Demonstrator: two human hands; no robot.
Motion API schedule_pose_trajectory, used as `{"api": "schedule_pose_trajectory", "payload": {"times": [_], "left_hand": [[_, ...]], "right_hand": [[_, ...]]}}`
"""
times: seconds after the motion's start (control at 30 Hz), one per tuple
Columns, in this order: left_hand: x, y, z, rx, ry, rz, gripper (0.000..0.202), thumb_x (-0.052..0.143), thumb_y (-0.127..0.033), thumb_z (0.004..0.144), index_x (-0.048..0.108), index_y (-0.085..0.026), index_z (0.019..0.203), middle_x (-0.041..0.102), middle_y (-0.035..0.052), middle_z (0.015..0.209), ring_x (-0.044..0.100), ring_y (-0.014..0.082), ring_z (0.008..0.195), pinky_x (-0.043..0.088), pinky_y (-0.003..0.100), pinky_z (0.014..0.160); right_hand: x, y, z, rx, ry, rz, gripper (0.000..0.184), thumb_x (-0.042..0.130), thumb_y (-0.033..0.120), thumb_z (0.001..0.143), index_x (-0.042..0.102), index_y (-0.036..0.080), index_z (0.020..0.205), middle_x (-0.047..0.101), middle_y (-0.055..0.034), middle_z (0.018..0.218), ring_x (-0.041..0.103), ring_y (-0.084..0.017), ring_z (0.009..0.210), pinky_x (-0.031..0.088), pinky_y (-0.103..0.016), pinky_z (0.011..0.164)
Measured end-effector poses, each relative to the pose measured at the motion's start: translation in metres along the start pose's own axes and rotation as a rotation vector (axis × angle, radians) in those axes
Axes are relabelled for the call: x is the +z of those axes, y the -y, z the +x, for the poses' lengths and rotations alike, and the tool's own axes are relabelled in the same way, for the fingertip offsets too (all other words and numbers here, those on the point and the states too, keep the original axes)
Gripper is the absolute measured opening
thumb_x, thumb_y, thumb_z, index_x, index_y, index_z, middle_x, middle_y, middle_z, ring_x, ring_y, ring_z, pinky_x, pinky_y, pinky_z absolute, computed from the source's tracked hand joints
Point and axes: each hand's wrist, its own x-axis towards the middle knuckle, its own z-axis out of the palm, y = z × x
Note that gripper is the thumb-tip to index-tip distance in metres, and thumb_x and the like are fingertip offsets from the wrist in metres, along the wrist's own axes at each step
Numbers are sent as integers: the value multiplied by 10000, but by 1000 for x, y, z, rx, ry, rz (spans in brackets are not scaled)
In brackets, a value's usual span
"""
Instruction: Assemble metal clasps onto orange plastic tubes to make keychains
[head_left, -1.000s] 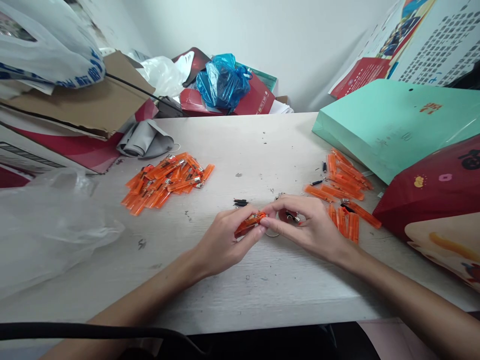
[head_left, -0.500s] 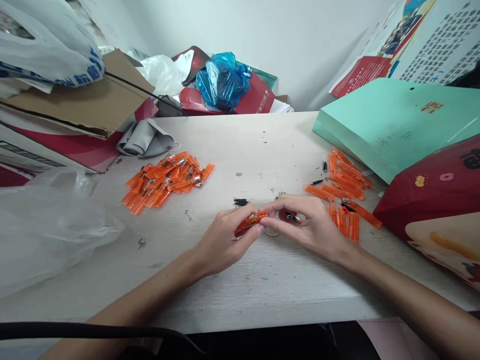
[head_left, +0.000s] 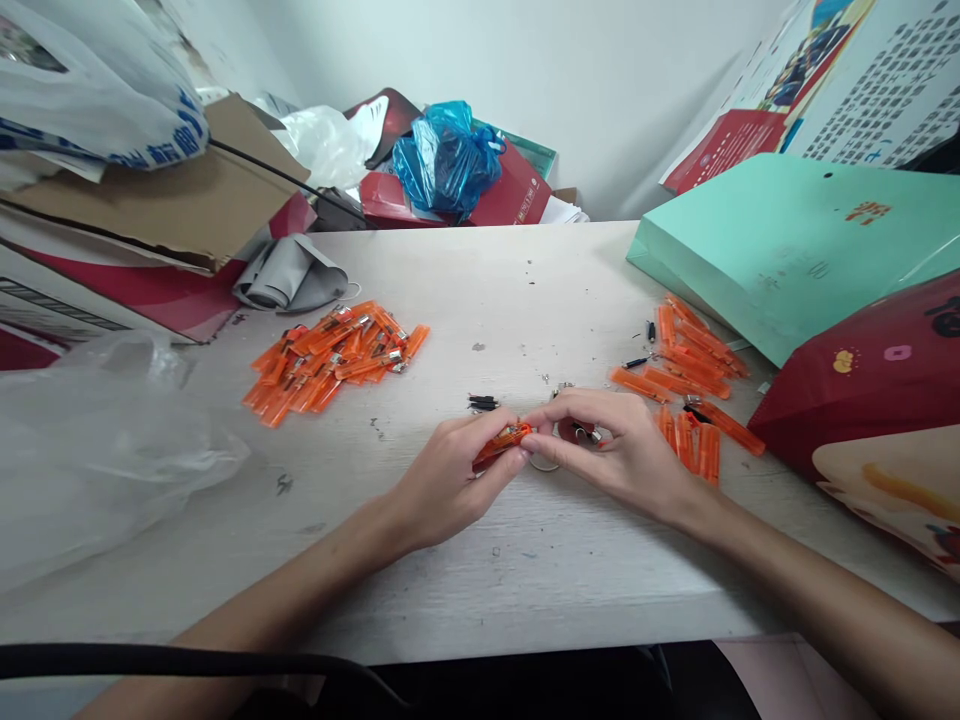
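Near the middle of the table, my left hand (head_left: 461,480) is closed around a translucent orange lighter (head_left: 504,442). Thumb and forefinger of my right hand (head_left: 619,445) pinch the right-hand end of that same lighter; any small part between those fingertips is hidden. Several small black cylindrical parts (head_left: 482,402) lie just behind my left hand. Under and behind my right hand are small metal parts (head_left: 587,434), partly covered by the fingers. A ring-like edge (head_left: 544,463) shows below them.
A heap of orange lighters (head_left: 334,360) lies to the left, and a looser group (head_left: 694,365) to the right with a few black parts. A clear plastic bag (head_left: 105,460) and cartons flank the left side. Green (head_left: 795,240) and red (head_left: 870,400) paper bags stand right.
Both hands keep almost the same place and grip on the lighter. The whole view has shifted very slightly.
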Motion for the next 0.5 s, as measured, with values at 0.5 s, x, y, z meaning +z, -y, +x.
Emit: {"api": "schedule_pose_trajectory", "payload": {"times": [0.5], "left_hand": [[-2,-2,1,-18,1,-28,185,492,-202,977,508,-179,794,438,-58,663,380,91,579,320,237,560]], "right_hand": [[0,-3,-1,-4,14,15,130,731,297,938,777,184,985,735,-4,783,606,-97,653,454,-233,569]]}}
